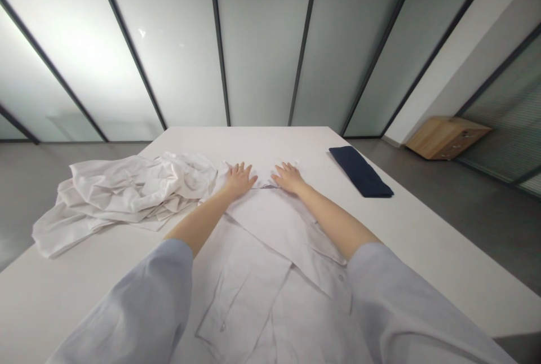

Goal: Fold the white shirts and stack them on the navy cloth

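A white coat (270, 223) with lapels and a button lies spread out in front of me, its far end close to both hands. My left hand (240, 179) rests on the left side of that far end, fingers spread and palm down. On the right side, my right hand (288, 177) lies flat in the same way, fingers apart. A narrow gap of table and cloth separates the two hands. Whatever lies under the palms is hidden. Neither hand grips anything that I can see.
A crumpled heap of white cloth (135, 189) lies to the left on the white table (249, 141). A folded dark blue cloth (361, 172) sits near the right edge. Beyond stand frosted glass panels (262, 43), and a wooden cabinet (443, 136) is on the floor at right.
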Demonstrator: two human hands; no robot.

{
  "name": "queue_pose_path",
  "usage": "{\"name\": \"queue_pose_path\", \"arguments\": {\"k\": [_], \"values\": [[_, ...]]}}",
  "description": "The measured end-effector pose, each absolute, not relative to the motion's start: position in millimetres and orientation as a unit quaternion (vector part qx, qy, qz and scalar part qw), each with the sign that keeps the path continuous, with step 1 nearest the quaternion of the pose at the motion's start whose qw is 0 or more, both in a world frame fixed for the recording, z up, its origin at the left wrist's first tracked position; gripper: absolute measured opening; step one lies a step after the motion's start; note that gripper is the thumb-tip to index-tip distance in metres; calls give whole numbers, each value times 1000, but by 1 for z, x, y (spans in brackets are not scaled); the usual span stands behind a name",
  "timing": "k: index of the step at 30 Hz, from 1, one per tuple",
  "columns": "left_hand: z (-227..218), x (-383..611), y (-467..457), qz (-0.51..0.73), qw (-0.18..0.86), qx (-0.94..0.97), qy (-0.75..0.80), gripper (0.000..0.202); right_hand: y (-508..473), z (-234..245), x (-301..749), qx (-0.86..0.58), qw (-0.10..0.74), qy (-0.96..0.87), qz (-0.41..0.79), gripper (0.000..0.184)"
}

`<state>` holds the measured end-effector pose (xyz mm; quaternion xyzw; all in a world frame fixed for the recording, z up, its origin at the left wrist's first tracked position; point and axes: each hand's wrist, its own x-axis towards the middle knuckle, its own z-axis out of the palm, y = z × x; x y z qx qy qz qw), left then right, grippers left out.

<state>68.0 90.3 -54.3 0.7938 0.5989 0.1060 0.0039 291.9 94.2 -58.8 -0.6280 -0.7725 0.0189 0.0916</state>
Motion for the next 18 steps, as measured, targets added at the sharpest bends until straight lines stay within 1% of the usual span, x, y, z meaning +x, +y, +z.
{"name": "queue_pose_path", "arguments": {"k": [3,6,11,13,16,18], "values": [[-64,71,89,14,41,777,627,71,88,-69,286,-650,18,-757,59,72],[-64,69,86,1,29,778,628,73,87,-74,286,-657,-1,-751,69,74],[-51,82,59,30,-39,778,626,71,90,-74,287,-655,12,-753,66,73],[-48,94,43,22,-18,783,621,71,91,-73,286,-652,21,-756,54,70],[-51,109,24,-13,45,785,618,78,90,-70,285,-640,39,-767,26,64],[-56,114,21,-22,57,781,622,83,85,-66,285,-632,57,-773,2,60]]}}
